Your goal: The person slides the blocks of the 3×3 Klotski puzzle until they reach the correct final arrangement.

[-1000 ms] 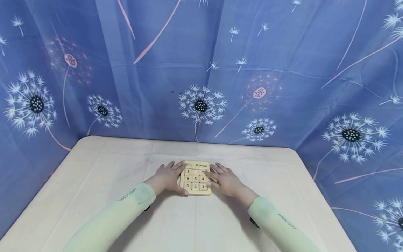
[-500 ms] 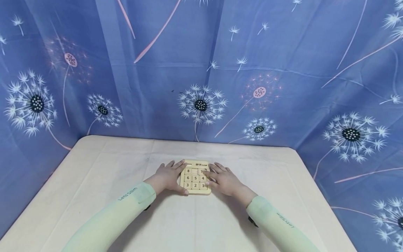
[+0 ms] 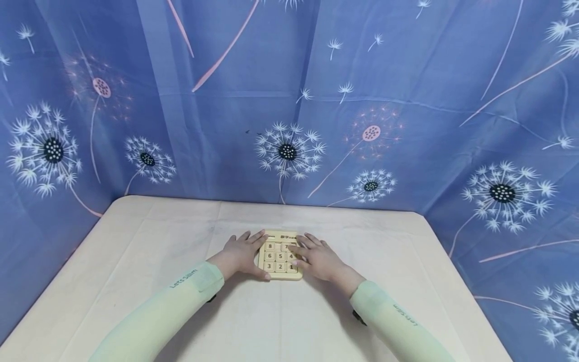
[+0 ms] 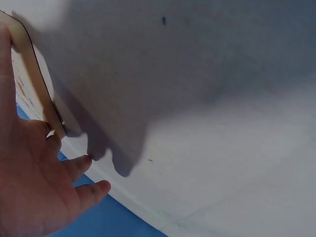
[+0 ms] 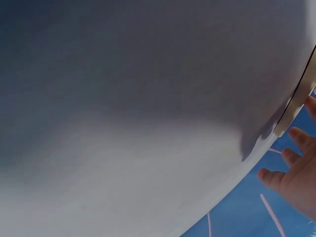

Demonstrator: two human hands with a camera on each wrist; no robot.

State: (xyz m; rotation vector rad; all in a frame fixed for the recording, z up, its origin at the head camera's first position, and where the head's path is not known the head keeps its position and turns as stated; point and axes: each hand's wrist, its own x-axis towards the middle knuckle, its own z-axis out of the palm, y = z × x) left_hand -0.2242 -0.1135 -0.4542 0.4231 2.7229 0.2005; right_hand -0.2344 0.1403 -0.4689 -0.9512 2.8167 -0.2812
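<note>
A pale yellow number sliding puzzle [image 3: 281, 276] lies flat on the table in the head view, with digit tiles in three rows. My left hand [image 3: 239, 255] holds its left side, thumb at the near corner and index finger at the far end. From the right, my right hand [image 3: 322, 259] reaches over the board, the index fingertip on the tile marked 7 [image 3: 285, 247]. That tile sits in the top row, a narrow gap between it and the 8 [image 3: 270, 246]. The left wrist view shows the puzzle's side edge [image 4: 38, 74] against the left thumb.
A light cloth-covered table [image 3: 181, 221] spreads around the puzzle. Behind it and on both sides hangs a blue curtain [image 3: 217, 151] with dandelion prints. Pale green sleeves [image 3: 158, 306] cover both forearms.
My right index finger has slid the 7 tile leftward toward the 8, narrowing the gap between them. The right hand and forearm have shifted slightly left; my left hand has stayed in place.
</note>
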